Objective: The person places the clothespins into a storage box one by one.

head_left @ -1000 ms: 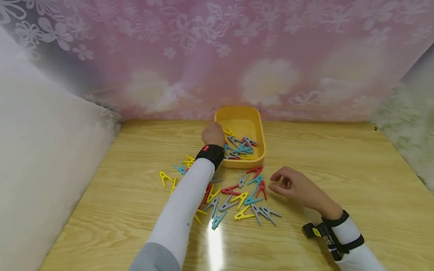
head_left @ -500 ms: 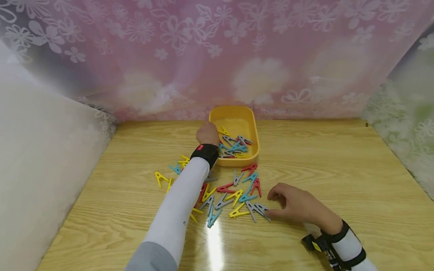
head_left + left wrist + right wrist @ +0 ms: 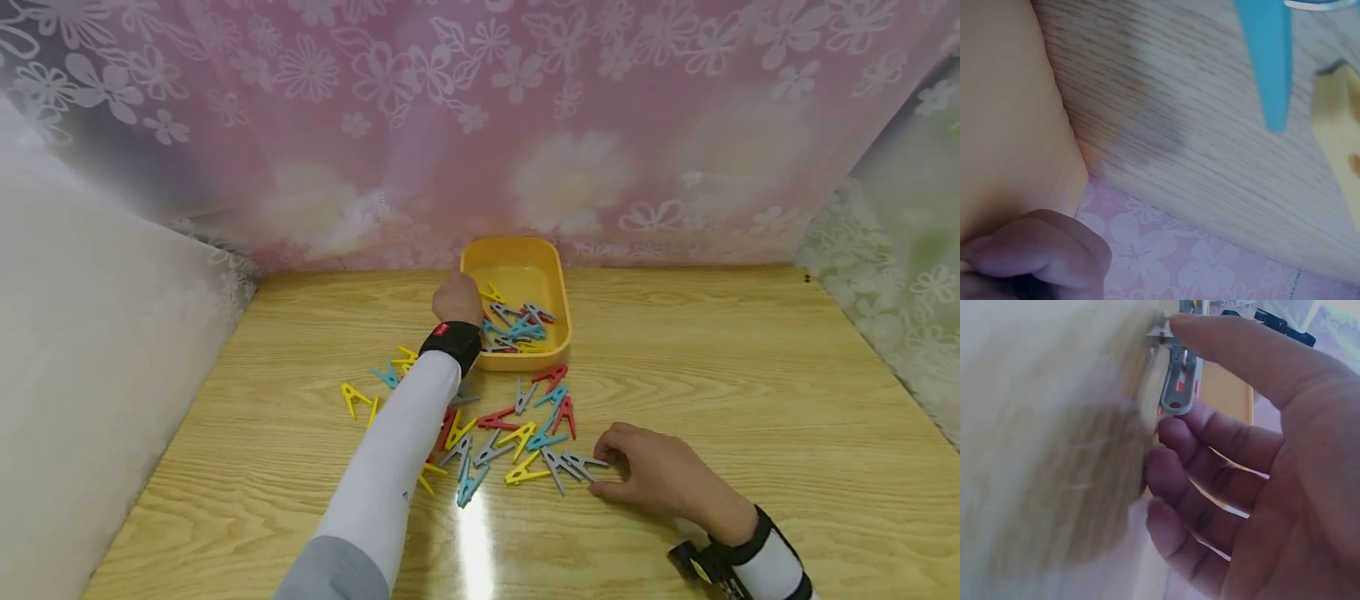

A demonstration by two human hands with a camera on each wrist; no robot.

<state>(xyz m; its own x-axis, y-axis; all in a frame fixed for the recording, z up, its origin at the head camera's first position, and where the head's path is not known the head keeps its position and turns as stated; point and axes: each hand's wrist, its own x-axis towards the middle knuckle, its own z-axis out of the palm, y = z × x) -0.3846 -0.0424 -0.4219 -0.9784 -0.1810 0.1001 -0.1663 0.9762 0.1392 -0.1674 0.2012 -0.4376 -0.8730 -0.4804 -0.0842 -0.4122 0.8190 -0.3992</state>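
Observation:
My left hand (image 3: 457,298) grips the left side of the yellow plastic box (image 3: 521,363). In the left wrist view its curled fingers (image 3: 1054,250) sit at the edge of the box wall (image 3: 1004,112), and their tips are partly hidden. Several coloured clothespins lie inside the box. Low on the right, my right hand (image 3: 648,467) has thumb and forefinger on either side of a grey clothespin (image 3: 582,463), right at its two splayed legs. Seen from the right wrist, that grey clothespin (image 3: 1179,387) lies between the thumb tip and the curved fingers.
Yellow, red, blue and grey clothespins, among them a red clothespin (image 3: 564,417) and a yellow clothespin (image 3: 527,472), lie scattered before the box on the wooden table (image 3: 720,350). My left forearm (image 3: 390,450) covers part of them. A pink floral cloth (image 3: 480,167) rises behind.
My right hand has come down toward me, from beside the red clothespin to the grey one at the right of the scatter. The left hand stays at the box.

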